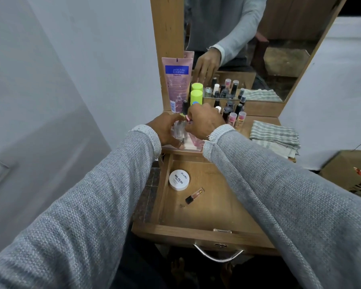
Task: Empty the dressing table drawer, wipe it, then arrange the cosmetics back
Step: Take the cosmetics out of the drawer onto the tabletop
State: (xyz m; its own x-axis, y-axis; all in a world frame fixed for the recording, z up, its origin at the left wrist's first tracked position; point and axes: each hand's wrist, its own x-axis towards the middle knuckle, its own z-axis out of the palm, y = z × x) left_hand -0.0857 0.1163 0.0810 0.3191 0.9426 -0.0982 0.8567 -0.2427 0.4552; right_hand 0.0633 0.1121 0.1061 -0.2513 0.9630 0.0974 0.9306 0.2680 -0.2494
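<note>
Both hands meet over the near left part of the worktop (265, 124), just in front of the standing cosmetics. The left hand (165, 130) is curled around a clear glass bottle (179, 130), its fingers wrapping the bottle's side so that the grip is closed on it, thumb side toward the mirror (258, 49). The right hand (204, 124) is bunched close against the top of that bottle, fingertips drawn together in a tight pinch on a small pink piece (188, 118) — what that piece is I cannot tell, as the fingers hide most of it. Under the hands lies a flat pinkish packet (193, 143) on the worktop edge. The drawer (196, 230) is pulled out below, and in it lie a round white nail polish remover tub (179, 180) near the left back corner and, just beside it toward the front, a small lip gloss tube (194, 195) on its side. On the worktop behind the hands stand a pink Vaseline tube (176, 84), a lime-green capped bottle (196, 98) and a cluster of small dark bottles and lip balms (233, 113) — all close together. A folded striped cloth (274, 136) rests on the right part of the worktop, apart from the bottles.
</note>
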